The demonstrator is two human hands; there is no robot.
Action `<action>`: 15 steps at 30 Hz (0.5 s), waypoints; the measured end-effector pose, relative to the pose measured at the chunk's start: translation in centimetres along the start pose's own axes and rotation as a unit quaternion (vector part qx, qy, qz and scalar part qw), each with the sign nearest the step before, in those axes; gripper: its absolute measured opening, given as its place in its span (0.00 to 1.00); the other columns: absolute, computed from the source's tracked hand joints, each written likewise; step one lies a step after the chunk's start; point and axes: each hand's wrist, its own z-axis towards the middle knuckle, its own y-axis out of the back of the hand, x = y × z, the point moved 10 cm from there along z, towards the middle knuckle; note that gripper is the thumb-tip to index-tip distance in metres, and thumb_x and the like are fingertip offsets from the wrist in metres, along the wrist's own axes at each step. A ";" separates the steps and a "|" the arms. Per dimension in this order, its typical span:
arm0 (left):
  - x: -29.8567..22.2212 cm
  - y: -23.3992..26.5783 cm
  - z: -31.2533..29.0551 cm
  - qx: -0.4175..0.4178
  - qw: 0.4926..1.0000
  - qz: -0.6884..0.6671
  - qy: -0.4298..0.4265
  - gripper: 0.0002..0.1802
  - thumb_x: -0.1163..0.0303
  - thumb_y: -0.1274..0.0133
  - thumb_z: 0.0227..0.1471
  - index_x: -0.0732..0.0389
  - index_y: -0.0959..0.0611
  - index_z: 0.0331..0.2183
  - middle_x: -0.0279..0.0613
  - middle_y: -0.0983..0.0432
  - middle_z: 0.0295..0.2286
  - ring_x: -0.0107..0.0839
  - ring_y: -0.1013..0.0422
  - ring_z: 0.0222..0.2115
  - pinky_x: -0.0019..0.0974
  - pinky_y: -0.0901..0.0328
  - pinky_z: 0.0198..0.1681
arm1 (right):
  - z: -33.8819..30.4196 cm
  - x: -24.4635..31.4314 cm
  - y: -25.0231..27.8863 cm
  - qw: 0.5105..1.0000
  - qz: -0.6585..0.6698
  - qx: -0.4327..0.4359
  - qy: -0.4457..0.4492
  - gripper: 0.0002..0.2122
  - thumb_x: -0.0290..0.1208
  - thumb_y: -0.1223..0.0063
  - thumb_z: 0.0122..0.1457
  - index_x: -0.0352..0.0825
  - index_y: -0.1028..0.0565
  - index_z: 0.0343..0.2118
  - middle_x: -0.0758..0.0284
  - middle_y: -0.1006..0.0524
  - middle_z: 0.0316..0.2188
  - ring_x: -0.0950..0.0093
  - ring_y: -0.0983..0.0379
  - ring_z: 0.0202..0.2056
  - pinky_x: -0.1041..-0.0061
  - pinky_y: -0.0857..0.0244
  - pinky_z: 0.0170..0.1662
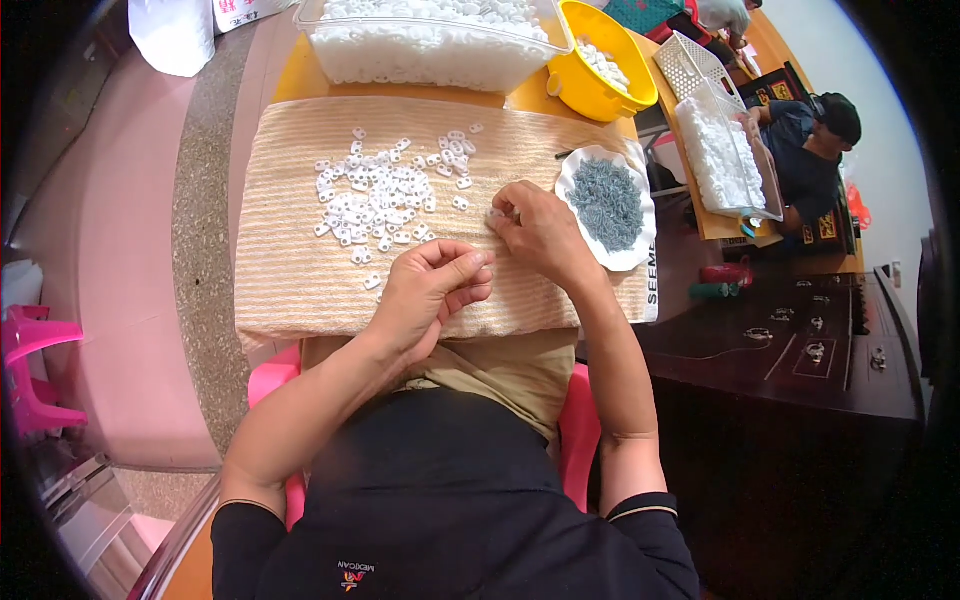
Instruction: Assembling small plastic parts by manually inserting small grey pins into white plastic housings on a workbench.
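Note:
Small white plastic pieces with two holes (385, 195) lie in a loose heap on a striped beige towel (290, 270). To the right of the heap, my right hand (540, 232) is closed in a pinch just above the towel. Something small and pale shows at its fingertips, too small to name. My left hand (425, 292), nearer to me, has thumb and forefinger pressed together; what they hold, if anything, cannot be made out. Beside my right hand stands a white wavy-rimmed dish (567, 188) full of small grey-blue pieces (606, 205).
A clear bin (430, 55) of white pieces stands beyond the towel, next to a yellow bowl (565, 85) holding more. At the right, a person in a dark cap (837, 118) sits by another filled bin (720, 160). A pink stool (40, 370) is at far left.

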 end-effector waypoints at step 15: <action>-0.2 0.5 0.0 -0.018 1.000 -0.020 -0.015 0.04 0.74 0.44 0.53 0.63 0.21 0.32 0.36 0.24 0.28 0.22 0.27 0.28 0.26 0.28 0.34 | 1.4 3.2 -1.2 0.997 -0.075 -0.003 0.025 0.09 0.37 0.46 0.53 0.37 0.21 0.31 0.63 0.25 0.32 0.59 0.26 0.34 0.64 0.33 0.38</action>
